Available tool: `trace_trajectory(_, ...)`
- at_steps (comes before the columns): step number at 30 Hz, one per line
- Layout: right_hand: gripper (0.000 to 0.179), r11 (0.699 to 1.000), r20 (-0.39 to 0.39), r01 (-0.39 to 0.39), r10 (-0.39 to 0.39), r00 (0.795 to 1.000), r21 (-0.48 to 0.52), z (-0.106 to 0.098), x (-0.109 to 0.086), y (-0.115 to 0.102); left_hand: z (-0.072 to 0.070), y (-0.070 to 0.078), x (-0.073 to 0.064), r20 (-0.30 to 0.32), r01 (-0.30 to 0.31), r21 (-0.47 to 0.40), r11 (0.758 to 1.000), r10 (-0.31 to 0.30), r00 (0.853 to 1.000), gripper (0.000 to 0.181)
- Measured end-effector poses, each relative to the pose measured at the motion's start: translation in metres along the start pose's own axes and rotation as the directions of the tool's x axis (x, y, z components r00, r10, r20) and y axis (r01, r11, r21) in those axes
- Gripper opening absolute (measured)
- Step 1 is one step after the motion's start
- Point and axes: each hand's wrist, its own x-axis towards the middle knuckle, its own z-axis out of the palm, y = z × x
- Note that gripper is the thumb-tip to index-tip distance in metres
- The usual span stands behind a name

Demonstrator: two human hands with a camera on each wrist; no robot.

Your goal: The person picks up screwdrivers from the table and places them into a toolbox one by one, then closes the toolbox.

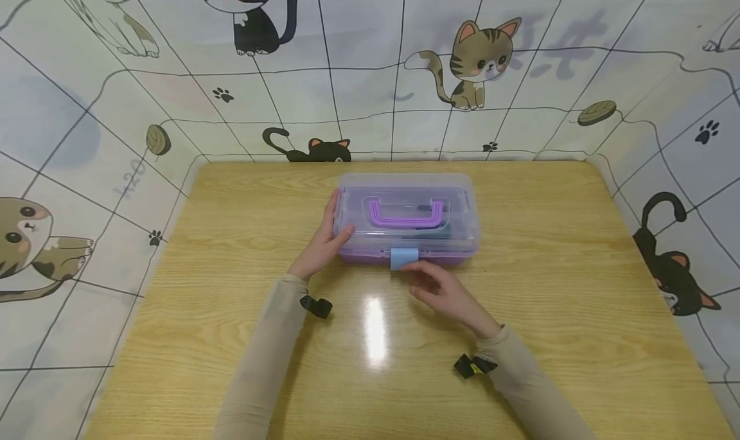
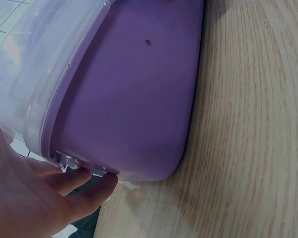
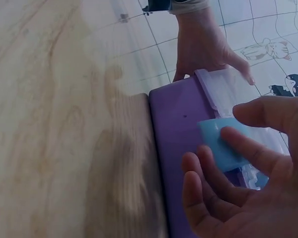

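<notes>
A purple plastic storage box (image 1: 462, 216) with a clear lid lies on the wooden table, its lid down. On the lid is a purple handle (image 1: 406, 223), and a light blue latch (image 1: 403, 259) sits at the front middle. My left hand (image 1: 320, 248) grips the box's left end, thumb over the lid's front corner and fingers along the side. Beside the latch is my right hand (image 1: 448, 293); in the right wrist view its index finger (image 3: 248, 148) touches the blue latch (image 3: 221, 148), with the other fingers loosely bent. Some dark items show dimly through the lid.
The wooden table (image 1: 549, 247) runs back to a wall sheet (image 1: 370, 93) printed with cats and grid lines, which also covers both sides. A black strap device (image 1: 316, 307) is on the left wrist, another (image 1: 474, 366) on the right.
</notes>
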Motion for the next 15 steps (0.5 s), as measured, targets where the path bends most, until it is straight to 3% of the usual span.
trace_trajectory(4, 0.029, 0.998, 0.003, -0.064, 0.064, 0.998, 0.028, 0.000, 0.007, -0.008, -0.001, 0.017, -0.005, 0.010, 0.018, -0.006, 1.000, -0.018, 1.000, 0.078)
trace_trajectory(7, 0.027, 0.991, 0.009, -0.105, 0.104, 0.995, 0.077, -0.001, 0.013, -0.013, -0.001, 0.020, -0.006, 0.012, 0.026, -0.004, 1.000, -0.026, 1.000, 0.078)
trace_trajectory(12, 0.030, 0.954, 0.040, -0.157, 0.151, 0.988, 0.255, -0.004, 0.018, -0.014, -0.001, 0.021, -0.006, 0.020, 0.035, -0.021, 0.999, -0.035, 0.999, 0.078)
trace_trajectory(15, 0.031, 0.942, 0.048, -0.170, 0.163, 0.985, 0.289, -0.005, 0.019, -0.013, -0.002, 0.019, -0.006, 0.028, 0.042, -0.040, 0.998, -0.041, 0.999, 0.078)
